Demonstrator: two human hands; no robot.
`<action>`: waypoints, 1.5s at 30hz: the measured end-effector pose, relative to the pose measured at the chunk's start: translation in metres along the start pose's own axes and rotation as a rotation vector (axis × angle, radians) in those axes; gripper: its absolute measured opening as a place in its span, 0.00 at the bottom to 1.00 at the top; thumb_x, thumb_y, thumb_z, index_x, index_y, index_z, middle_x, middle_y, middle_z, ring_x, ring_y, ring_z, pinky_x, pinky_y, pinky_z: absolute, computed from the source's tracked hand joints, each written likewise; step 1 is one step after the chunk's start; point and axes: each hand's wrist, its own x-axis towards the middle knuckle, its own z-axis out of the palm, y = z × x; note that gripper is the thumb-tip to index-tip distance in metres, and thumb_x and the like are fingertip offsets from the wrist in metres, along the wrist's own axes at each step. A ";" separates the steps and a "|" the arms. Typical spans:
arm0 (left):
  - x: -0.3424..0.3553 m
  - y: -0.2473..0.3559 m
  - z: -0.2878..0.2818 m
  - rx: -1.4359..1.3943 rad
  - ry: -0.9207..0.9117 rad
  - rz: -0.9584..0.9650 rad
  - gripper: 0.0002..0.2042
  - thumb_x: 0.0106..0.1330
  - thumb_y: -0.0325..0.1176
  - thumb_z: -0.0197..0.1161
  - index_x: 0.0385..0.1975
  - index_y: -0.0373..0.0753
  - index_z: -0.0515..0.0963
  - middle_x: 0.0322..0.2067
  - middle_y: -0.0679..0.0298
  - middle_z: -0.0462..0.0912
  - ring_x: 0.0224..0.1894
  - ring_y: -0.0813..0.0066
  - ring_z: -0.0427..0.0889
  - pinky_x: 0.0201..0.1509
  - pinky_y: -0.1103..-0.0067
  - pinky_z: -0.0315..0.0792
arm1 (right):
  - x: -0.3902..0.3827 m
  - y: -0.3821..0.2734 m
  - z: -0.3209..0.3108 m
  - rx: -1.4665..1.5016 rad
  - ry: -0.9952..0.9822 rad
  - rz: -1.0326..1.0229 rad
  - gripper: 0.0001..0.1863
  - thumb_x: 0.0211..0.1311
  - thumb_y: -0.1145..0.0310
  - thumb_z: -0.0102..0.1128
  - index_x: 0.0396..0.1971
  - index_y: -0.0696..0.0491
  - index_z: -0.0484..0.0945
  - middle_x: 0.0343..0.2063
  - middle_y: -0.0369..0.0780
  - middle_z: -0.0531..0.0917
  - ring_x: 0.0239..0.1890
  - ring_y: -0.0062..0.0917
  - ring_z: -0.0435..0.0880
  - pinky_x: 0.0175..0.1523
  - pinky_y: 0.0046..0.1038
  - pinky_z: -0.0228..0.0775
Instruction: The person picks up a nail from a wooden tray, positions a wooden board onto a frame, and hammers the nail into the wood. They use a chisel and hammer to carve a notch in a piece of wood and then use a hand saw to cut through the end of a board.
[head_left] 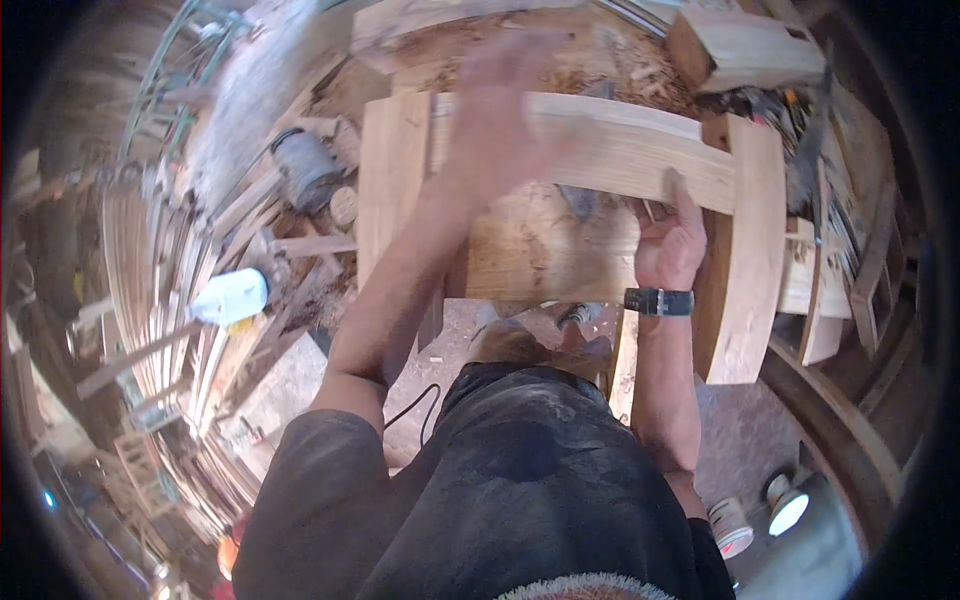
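A pale wooden frame made of a curved rail (pixel 630 150) between two upright posts (pixel 392 180) lies on a workbench in front of me. My left hand (pixel 500 120) is blurred with motion, fingers spread, over the left part of the curved rail; it holds nothing that I can see. My right hand (pixel 668 245) wears a dark wrist watch and grips the lower edge of the curved rail, next to the right post (pixel 745 250). A grey tool (pixel 585 200) lies on the board below the rail.
Wood shavings cover the bench top (pixel 560 60). A wood block (pixel 745 45) sits at the back right. To the left are stacked wooden slats (pixel 160 300), a white bottle (pixel 230 297) and a grey motor (pixel 305 165). Two tins (pixel 730 527) stand on the floor at lower right.
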 end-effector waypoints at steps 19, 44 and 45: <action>-0.094 -0.113 -0.052 0.284 -0.203 -0.723 0.50 0.58 0.67 0.65 0.77 0.47 0.58 0.77 0.47 0.52 0.75 0.40 0.58 0.76 0.55 0.58 | -0.022 0.008 0.009 -0.243 0.088 -0.160 0.27 0.68 0.69 0.68 0.64 0.56 0.70 0.56 0.45 0.81 0.57 0.36 0.83 0.57 0.47 0.82; -0.101 -0.118 -0.051 0.278 -0.168 -0.566 0.43 0.63 0.64 0.62 0.75 0.47 0.63 0.76 0.48 0.58 0.75 0.43 0.61 0.78 0.55 0.54 | 0.017 -0.015 0.035 -0.238 0.194 -0.107 0.20 0.66 0.70 0.70 0.55 0.54 0.75 0.48 0.40 0.85 0.46 0.29 0.86 0.41 0.36 0.85; -0.098 -0.118 -0.048 0.289 -0.174 -0.580 0.44 0.62 0.64 0.62 0.75 0.46 0.64 0.76 0.48 0.58 0.75 0.44 0.61 0.77 0.55 0.55 | 0.019 -0.015 0.033 -0.232 0.187 -0.094 0.20 0.66 0.70 0.70 0.55 0.54 0.75 0.48 0.40 0.85 0.46 0.29 0.86 0.41 0.36 0.85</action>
